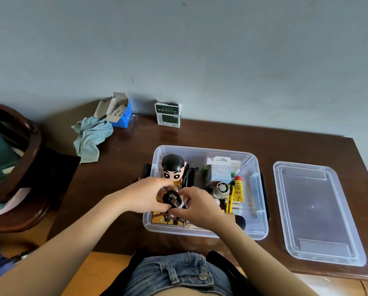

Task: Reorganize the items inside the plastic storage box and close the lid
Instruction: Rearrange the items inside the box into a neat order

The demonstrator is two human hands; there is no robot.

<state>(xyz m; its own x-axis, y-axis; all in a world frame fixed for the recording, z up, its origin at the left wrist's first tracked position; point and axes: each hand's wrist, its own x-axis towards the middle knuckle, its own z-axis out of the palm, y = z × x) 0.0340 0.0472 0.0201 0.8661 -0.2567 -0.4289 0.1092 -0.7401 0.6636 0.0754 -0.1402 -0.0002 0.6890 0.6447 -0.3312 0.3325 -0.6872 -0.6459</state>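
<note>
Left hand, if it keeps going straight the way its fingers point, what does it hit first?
Probably the black plug, which the left hand already grips together with the right hand; beyond it, likely the right hand's fingers. Depth is unclear.

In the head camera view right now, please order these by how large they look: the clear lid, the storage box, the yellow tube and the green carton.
1. The storage box and the clear lid look alike, so no order.
2. Green carton, though it stands farther away.
3. Yellow tube.
</note>
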